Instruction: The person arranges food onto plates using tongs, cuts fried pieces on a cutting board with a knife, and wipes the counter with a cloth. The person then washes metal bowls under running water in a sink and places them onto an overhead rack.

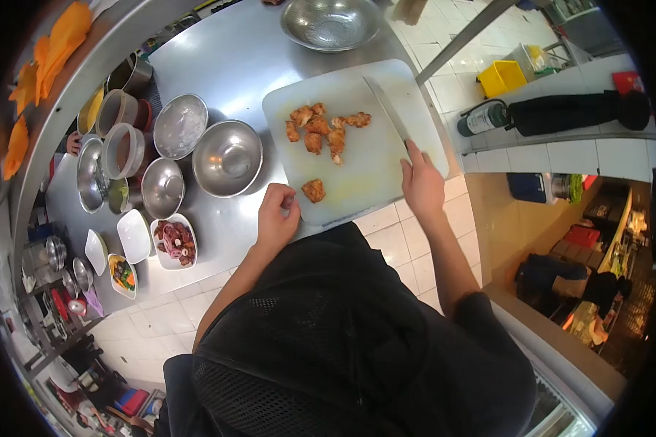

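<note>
On the white cutting board [372,193], several browned pieces of fried chicken [315,125] lie in a loose group. One separate piece of chicken [313,191] sits nearer to me. My left hand [277,215] rests at the board's near left edge, fingers curled, just beside that single piece; I see nothing inside it. My right hand [423,182] is closed around the handle of a knife [388,109]. Its long blade lies low over the right part of the board, pointing away from me and apart from the chicken. The handle is mostly hidden by my fingers.
Left of the board stand several metal bowls [228,158], one holding white powder [182,125]. A white dish of meat and onion [175,242] is near the counter edge. A large metal bowl [331,23] stands beyond the board. A metal post [466,40] rises at the right.
</note>
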`<state>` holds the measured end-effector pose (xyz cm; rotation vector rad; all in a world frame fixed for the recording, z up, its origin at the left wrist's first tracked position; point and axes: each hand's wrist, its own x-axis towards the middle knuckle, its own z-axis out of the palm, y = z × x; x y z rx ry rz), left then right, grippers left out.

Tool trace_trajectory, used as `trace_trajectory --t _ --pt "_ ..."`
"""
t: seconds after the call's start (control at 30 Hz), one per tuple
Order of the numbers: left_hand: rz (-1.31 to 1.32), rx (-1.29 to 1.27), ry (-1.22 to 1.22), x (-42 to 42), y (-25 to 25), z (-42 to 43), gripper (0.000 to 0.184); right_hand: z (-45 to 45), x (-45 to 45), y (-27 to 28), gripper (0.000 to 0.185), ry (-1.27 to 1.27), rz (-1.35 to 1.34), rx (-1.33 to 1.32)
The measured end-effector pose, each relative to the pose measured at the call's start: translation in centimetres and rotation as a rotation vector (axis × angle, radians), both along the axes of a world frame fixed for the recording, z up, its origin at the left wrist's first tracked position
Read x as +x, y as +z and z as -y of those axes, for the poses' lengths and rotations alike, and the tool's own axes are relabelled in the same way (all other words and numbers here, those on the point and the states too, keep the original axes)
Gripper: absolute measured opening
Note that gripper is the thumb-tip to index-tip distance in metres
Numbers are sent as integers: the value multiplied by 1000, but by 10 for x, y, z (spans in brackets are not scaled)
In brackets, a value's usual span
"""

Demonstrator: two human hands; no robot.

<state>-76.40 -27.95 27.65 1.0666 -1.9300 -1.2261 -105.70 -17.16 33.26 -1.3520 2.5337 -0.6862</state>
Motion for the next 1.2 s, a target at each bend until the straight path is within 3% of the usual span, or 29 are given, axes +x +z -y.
trace_trajectory --t 0.1,0.17,0.2,0.33,0.43,0.57,0.63,0.73,0.97,1.07,1.13,1.17,1.2 --pt "8 -105 -82 -12 13 3 17 12 -11 -17 37 49 -114 47" --pt "105 100 8 -23 16 6 18 23 -2 -26 35 137 -281 -99" --pt "105 101 14 -25 16 7 18 29 16 -11 31 120 -178 -73" --pt "154 104 -41 -29 20 8 16 46 68 -12 23 566 296 -259" --pt "172 40 -84 -30 19 10 14 58 75 -23 23 725 461 -163" --pt "139 0 -94 -29 11 9 12 59 75 -44 21 742 576 -152" --pt "103 33 -75 -28 12 9 11 56 77 -53 17 544 798 -191" --pt "18 103 -64 -23 6 7 11 50 79 -63 14 417 858 -152" --pt "-98 212 -77 -16 -2 7 10 50 79 -62 15 375 900 -116" --pt "-71 206 -121 -13 -1 9 12 48 81 -58 24 429 852 -102" --pt "-108 245 -33 -6 -6 8 13 43 92 -52 41 396 763 -234" --pt "-145 295 44 -2 -11 7 14 39 95 -47 61 399 759 -174" --pt "-228 374 102 5 -22 6 12 36 101 -40 65 427 664 -183"
